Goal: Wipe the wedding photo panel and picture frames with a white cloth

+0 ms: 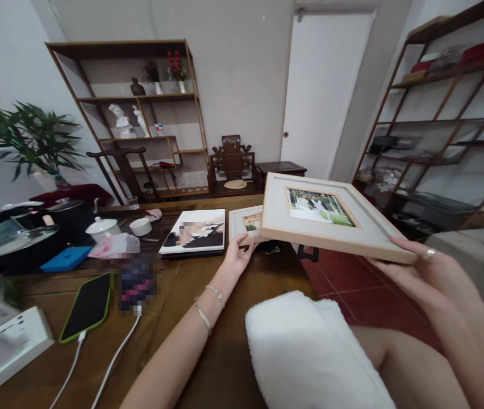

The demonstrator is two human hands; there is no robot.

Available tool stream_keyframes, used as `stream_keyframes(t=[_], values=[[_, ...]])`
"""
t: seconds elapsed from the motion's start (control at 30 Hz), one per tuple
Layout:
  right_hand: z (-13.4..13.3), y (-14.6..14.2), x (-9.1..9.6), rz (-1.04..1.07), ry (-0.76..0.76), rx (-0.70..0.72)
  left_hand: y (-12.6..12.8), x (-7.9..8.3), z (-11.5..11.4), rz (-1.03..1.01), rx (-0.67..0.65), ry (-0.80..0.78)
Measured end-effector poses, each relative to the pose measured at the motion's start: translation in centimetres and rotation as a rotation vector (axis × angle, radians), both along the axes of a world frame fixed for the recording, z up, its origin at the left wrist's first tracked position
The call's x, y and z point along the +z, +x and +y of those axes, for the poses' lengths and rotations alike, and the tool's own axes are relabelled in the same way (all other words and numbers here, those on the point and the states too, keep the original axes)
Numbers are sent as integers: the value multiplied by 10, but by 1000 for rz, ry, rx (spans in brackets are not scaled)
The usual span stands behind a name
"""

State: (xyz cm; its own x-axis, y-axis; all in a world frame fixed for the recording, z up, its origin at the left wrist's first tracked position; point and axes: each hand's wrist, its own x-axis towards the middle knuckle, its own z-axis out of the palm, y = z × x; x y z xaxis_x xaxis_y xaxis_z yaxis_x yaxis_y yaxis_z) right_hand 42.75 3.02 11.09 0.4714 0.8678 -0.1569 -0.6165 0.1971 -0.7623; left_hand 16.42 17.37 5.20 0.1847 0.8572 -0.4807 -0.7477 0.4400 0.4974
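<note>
My right hand grips the near right corner of a large pale wooden picture frame, held tilted above the table's right edge; it shows a photo of two people on grass. My left hand reaches forward and closes on the near edge of a smaller pale frame lying on the wooden table. A photo album with a blurred cover lies just left of the small frame. Thin bracelets circle my left wrist.
A white folded towel lies in front of me. A phone in a green case with a cable, a blurred item, a white box, black pans, a blue pad, bowls and a teapot crowd the table's left. Shelves, chairs and a door stand behind.
</note>
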Motion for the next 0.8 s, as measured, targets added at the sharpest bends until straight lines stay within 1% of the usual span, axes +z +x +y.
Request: stream_keyframes(t=[0.1, 0.17, 0.23, 0.33, 0.43, 0.5, 0.53, 0.57, 0.63, 0.7, 0.77, 0.8], values=[[-8, -2, 19, -17, 2, -45, -2, 16, -10, -16, -39, 27], [-13, -1, 31, -26, 5, -68, -6, 29, -18, -29, -38, 61], [-17, 6, 38, -37, 31, -88, -13, 43, -29, -37, -30, 95], [-21, 24, 41, -81, 117, -91, -31, 62, -52, -40, -35, 127], [-23, 35, 40, -97, 179, -51, -54, 72, -84, -33, -45, 141], [-25, 32, 43, -65, 193, -35, -71, 73, -107, 12, -9, 128], [-25, 27, 45, -47, 195, -38, -79, 71, -119, 53, 52, 77], [-24, 21, 46, -33, 187, -41, -87, 69, -131, 80, 86, 35], [-16, 9, 46, -25, 144, -43, -104, 63, -156, 136, 181, -52], [-2, -1, 40, -24, 93, -31, -121, 54, -180, 176, 225, -155], [17, -6, 28, -7, 45, -6, -137, 41, -204, 207, 284, -219], [27, -7, 20, 4, 28, 9, -144, 34, -215, 230, 318, -281]])
